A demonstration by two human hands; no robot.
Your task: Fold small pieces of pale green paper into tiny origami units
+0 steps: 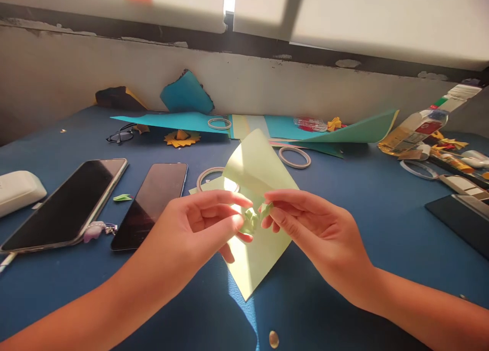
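Note:
Between the thumb and fingers of my left hand (214,223) is a small folded piece of light green paper (250,219). My right hand (309,228) pinches another small folded green paper piece (266,209), close beside the first. Whether the two pieces touch, I cannot tell. Under both hands lies a pale green paper sheet (263,259), one corner toward me and its far part curling up. A tape roll (206,173) sits behind my left hand, partly hidden by the sheet.
Two phones (153,203) (72,203) and a white case (21,190) lie left. A small green folded piece (123,197) rests between the phones. Behind are blue paper sheets (171,120), an orange paper flower (182,138) and another tape roll (294,158). A bottle (414,129) leans at right.

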